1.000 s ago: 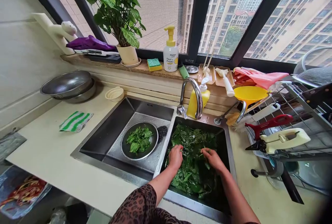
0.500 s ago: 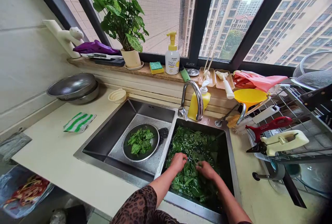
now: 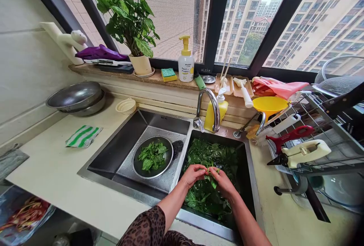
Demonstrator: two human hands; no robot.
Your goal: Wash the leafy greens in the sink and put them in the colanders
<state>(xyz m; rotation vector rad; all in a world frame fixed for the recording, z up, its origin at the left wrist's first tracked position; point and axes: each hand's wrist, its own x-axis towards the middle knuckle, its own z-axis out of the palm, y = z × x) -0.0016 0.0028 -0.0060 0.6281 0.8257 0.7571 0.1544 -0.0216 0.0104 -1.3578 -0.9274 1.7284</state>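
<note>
Over the right basin of the double sink (image 3: 251,170), both hands meet above a mass of wet leafy greens (image 3: 212,155) that fills the basin. Left hand (image 3: 192,174) and right hand (image 3: 223,181) are closed, fingertips together, pinching a small sprig of greens (image 3: 212,173) between them, lifted just clear of the pile. A leopard-print sleeve (image 3: 150,227) covers the left upper arm. On the left side of the sink, a round steel bowl (image 3: 152,156) holds a smaller heap of leaves, with a dark scouring pad (image 3: 178,146) just beside its rim. Behind the basins the curved faucet (image 3: 209,107) stands in front of a yellow dish-soap bottle (image 3: 216,110). A green-striped cloth (image 3: 83,136) lies on the counter to the left, near stacked metal basins (image 3: 76,98). A potted plant (image 3: 129,18) and a pump bottle (image 3: 185,62) sit on the windowsill
</note>
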